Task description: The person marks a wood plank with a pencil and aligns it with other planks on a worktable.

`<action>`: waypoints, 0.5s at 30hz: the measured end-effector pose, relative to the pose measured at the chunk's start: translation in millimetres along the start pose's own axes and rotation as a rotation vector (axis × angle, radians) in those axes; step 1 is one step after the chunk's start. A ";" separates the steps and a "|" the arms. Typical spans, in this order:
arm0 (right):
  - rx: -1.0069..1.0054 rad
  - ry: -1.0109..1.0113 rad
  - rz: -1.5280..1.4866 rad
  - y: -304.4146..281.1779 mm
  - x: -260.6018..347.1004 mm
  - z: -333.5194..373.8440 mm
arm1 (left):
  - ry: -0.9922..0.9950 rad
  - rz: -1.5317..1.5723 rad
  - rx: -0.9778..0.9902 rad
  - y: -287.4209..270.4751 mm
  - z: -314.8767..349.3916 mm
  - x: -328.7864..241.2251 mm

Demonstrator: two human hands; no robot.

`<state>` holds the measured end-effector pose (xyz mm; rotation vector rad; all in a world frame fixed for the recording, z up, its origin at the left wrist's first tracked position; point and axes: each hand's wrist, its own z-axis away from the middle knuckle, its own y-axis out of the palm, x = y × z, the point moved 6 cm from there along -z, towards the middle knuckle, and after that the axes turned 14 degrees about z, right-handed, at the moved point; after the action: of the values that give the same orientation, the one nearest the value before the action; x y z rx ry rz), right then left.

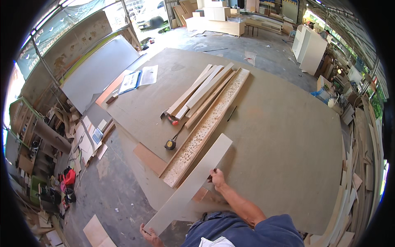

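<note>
A long pale board [193,181] is held tilted between my two hands above the near edge of the large worktable [284,136]. My left hand [151,236] grips its lower left end. Farther up, my right hand [217,178] is closed on the right-hand edge, fingertips dark against the wood. Just beyond the board lies a long shallow wooden channel [205,127] with a speckled inside. Beside it rest several wood strips [205,88], a hammer [169,118] with a red grip end, and a tape measure [170,144]. A dark pen-like stick [232,113] lies right of the channel.
A flat brown piece [150,158] sits left of the channel. Papers with a blue folder [131,81] lie at the table's far left corner. Offcuts [88,133] litter the floor at left; long boards [366,152] line the right side. A white cabinet [308,49] stands beyond.
</note>
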<state>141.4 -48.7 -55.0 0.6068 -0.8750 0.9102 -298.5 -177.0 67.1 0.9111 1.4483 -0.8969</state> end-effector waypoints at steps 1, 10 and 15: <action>-0.017 0.000 0.058 9.2 1.0 8.9 | 0.024 0.015 -0.051 -11.9 3.1 2.7; -0.064 0.046 0.393 51.6 -7.4 41.3 | 0.057 -0.135 -0.459 -123.7 -2.0 97.1; -0.362 -0.333 0.672 35.1 -2.9 17.9 | -0.010 -0.223 -0.452 -95.4 -15.1 111.0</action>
<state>103.2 -46.3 -45.0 0.1354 -1.5571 1.2243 -397.6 -197.2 -39.9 0.4145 1.6765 -0.6872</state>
